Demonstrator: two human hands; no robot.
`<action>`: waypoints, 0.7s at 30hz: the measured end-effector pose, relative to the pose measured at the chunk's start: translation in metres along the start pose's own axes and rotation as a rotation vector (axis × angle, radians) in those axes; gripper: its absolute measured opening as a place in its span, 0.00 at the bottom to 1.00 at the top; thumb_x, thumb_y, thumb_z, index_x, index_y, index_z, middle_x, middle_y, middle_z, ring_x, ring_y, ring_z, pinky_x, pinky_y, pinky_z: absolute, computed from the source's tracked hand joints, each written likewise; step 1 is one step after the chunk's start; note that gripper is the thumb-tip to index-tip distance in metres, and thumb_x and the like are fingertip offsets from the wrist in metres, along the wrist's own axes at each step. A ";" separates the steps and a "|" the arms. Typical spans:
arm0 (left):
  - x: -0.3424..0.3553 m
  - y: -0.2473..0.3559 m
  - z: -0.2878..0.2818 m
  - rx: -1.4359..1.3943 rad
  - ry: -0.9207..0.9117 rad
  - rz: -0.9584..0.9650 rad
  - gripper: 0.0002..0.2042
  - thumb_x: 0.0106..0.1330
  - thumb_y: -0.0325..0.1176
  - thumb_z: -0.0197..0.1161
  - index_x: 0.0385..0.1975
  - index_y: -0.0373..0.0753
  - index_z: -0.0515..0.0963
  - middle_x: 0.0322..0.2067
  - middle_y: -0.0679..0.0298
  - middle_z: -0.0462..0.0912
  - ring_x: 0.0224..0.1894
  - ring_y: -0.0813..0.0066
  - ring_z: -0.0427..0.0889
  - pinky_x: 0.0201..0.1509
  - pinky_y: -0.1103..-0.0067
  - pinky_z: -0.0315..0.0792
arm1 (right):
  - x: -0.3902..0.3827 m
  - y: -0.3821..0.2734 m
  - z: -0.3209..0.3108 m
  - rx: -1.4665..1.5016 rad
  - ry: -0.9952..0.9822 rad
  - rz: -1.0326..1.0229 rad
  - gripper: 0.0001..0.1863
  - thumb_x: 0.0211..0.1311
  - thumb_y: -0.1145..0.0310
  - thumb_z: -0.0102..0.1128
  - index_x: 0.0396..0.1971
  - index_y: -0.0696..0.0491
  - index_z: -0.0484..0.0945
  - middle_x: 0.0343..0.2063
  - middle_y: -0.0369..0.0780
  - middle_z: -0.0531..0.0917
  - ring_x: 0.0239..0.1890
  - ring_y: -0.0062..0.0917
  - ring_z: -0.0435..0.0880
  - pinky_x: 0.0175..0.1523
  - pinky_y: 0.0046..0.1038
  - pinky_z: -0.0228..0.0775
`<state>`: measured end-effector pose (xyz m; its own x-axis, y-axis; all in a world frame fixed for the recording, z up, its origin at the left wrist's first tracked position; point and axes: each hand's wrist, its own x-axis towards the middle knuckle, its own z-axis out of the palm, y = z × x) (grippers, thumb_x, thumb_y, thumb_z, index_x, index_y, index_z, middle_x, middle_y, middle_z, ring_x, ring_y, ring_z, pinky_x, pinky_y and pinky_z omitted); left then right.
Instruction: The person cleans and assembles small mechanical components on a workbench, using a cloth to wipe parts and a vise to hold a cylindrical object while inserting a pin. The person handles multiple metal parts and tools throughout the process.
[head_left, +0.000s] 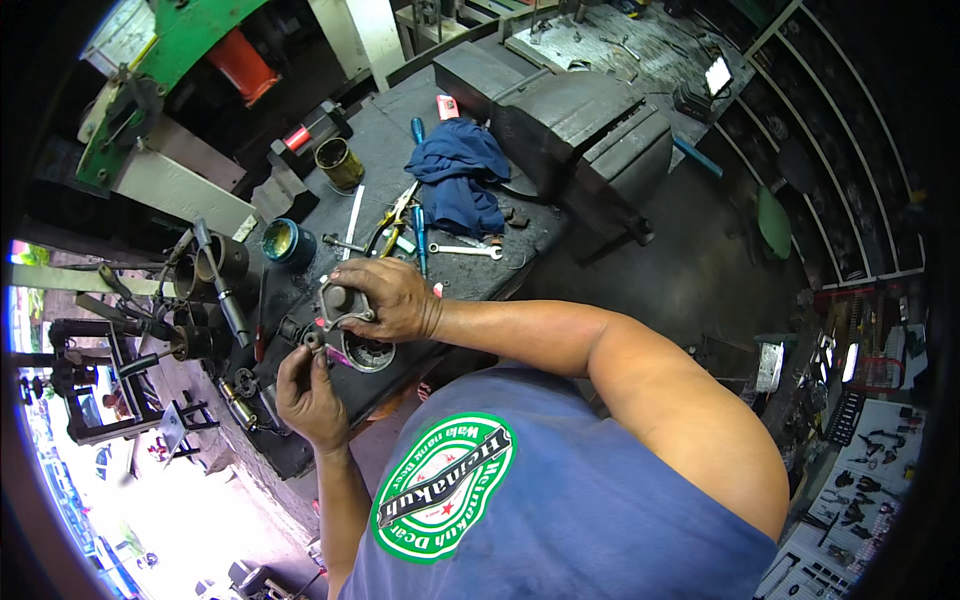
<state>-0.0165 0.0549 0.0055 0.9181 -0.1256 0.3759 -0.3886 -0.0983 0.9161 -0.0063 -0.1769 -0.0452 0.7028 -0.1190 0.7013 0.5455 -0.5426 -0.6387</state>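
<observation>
Right hand (392, 298), left of frame centre, gripped metal housing (341, 301) at its left side. Left hand (313, 400), lower down, pinched small part (315, 340) at its top, just below housing. Blue rag (455, 165) lay on desk (385, 130), upper middle.

On my blue shirt (600, 500) I wear a green-and-white oval print (412, 545) with a slanting black banner (445, 476) across its middle, a small red star (447, 509) beneath, white lettering (490, 447) along that banner and more lettering curving around the oval.
</observation>
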 end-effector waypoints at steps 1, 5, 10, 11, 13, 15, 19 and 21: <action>0.004 -0.001 0.001 -0.027 -0.022 -0.027 0.10 0.77 0.16 0.69 0.54 0.31 0.87 0.50 0.59 0.92 0.51 0.73 0.90 0.59 0.77 0.84 | 0.000 0.001 0.000 0.006 -0.003 0.012 0.40 0.57 0.51 0.87 0.67 0.50 0.81 0.60 0.48 0.88 0.57 0.47 0.92 0.60 0.45 0.84; 0.020 -0.004 -0.005 0.060 -0.078 -0.020 0.09 0.73 0.18 0.74 0.51 0.31 0.89 0.48 0.60 0.92 0.49 0.74 0.91 0.57 0.77 0.84 | 0.000 0.001 0.000 -0.045 0.021 -0.012 0.37 0.60 0.49 0.83 0.66 0.50 0.82 0.59 0.48 0.89 0.59 0.48 0.91 0.62 0.46 0.83; 0.032 -0.004 -0.003 0.037 -0.141 0.013 0.07 0.71 0.20 0.77 0.47 0.31 0.90 0.44 0.56 0.94 0.49 0.68 0.93 0.59 0.73 0.83 | -0.002 -0.001 0.003 0.005 -0.032 0.025 0.37 0.60 0.57 0.85 0.68 0.52 0.80 0.58 0.51 0.89 0.60 0.49 0.91 0.66 0.46 0.84; 0.035 -0.004 -0.002 0.112 -0.137 0.055 0.08 0.71 0.20 0.77 0.47 0.31 0.90 0.44 0.56 0.94 0.49 0.67 0.93 0.59 0.73 0.83 | -0.003 -0.001 0.003 0.005 -0.036 0.039 0.37 0.60 0.56 0.85 0.67 0.52 0.81 0.58 0.51 0.89 0.61 0.50 0.90 0.66 0.46 0.84; 0.040 -0.002 0.001 0.214 -0.193 0.141 0.08 0.70 0.21 0.77 0.47 0.32 0.90 0.45 0.55 0.94 0.49 0.65 0.93 0.58 0.71 0.84 | -0.004 -0.001 0.005 -0.011 -0.016 0.041 0.36 0.61 0.53 0.84 0.66 0.52 0.82 0.59 0.52 0.89 0.62 0.51 0.90 0.67 0.46 0.83; 0.046 -0.001 0.004 0.281 -0.246 0.189 0.08 0.70 0.19 0.75 0.47 0.32 0.91 0.46 0.54 0.94 0.50 0.62 0.93 0.59 0.70 0.84 | -0.005 0.000 0.005 -0.025 0.011 0.040 0.36 0.61 0.51 0.84 0.66 0.51 0.83 0.60 0.51 0.89 0.62 0.51 0.90 0.68 0.46 0.82; 0.048 0.001 0.007 0.268 -0.283 0.347 0.10 0.68 0.15 0.74 0.46 0.31 0.90 0.46 0.53 0.93 0.48 0.60 0.93 0.56 0.70 0.85 | -0.005 -0.005 0.004 -0.044 0.035 0.042 0.38 0.61 0.50 0.84 0.69 0.47 0.80 0.57 0.47 0.89 0.58 0.48 0.91 0.62 0.45 0.84; 0.048 0.000 0.006 0.241 -0.287 0.378 0.09 0.68 0.14 0.74 0.46 0.31 0.89 0.45 0.53 0.92 0.47 0.60 0.92 0.56 0.71 0.85 | -0.004 -0.008 0.004 -0.021 0.037 0.049 0.39 0.60 0.51 0.84 0.69 0.47 0.80 0.57 0.47 0.89 0.58 0.47 0.91 0.62 0.45 0.84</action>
<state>0.0269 0.0429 0.0228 0.6651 -0.4577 0.5900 -0.7265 -0.2137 0.6531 -0.0119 -0.1689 -0.0445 0.7112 -0.1764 0.6805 0.5007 -0.5525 -0.6664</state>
